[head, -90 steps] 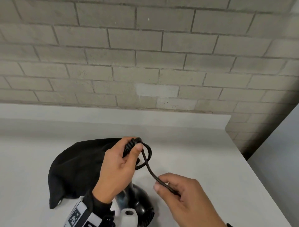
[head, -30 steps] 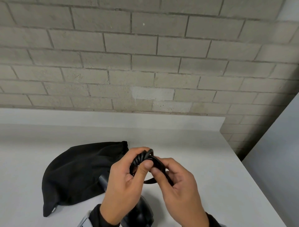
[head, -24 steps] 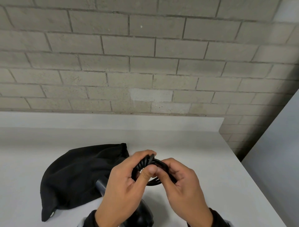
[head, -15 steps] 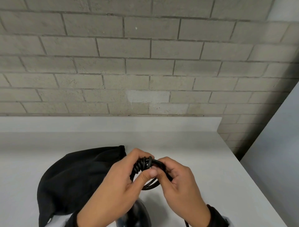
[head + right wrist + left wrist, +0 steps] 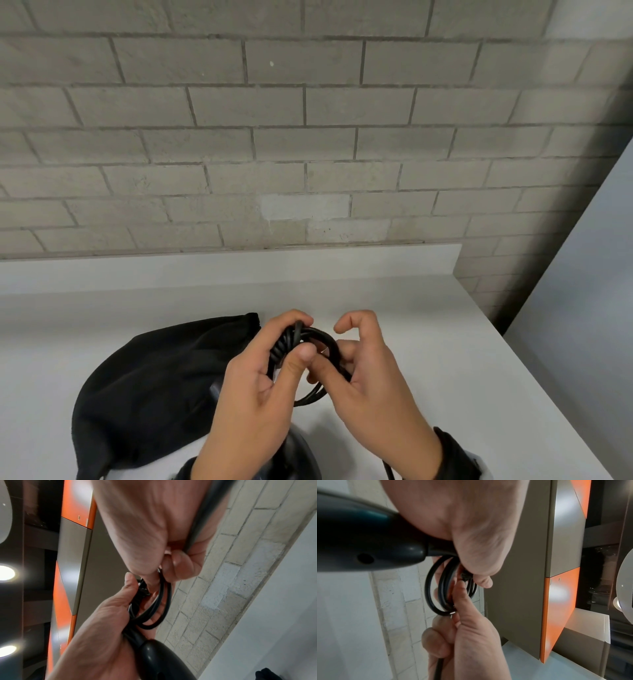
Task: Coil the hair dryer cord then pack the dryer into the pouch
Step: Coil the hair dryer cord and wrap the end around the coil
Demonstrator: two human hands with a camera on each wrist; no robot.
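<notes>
My left hand grips a coil of black cord with several loops, thumb pressed on its near side, above the white counter. My right hand pinches the cord against the coil's right side, its index finger raised and curled. In the left wrist view the cord's loops hang below the dark dryer handle, and a loose length of cord trails from my right hand. The right wrist view has that cord running across my right palm. The black pouch lies left of the hands. The dryer body sits below them, mostly hidden.
A grey brick wall rises behind the counter's low back ledge. The counter ends at a right edge beside a pale panel. Orange and grey cabinets show in the wrist views.
My right hand has brought the free cord up to the coil and laid another loop on it. In the last half second its index finger has lifted off the coil.
</notes>
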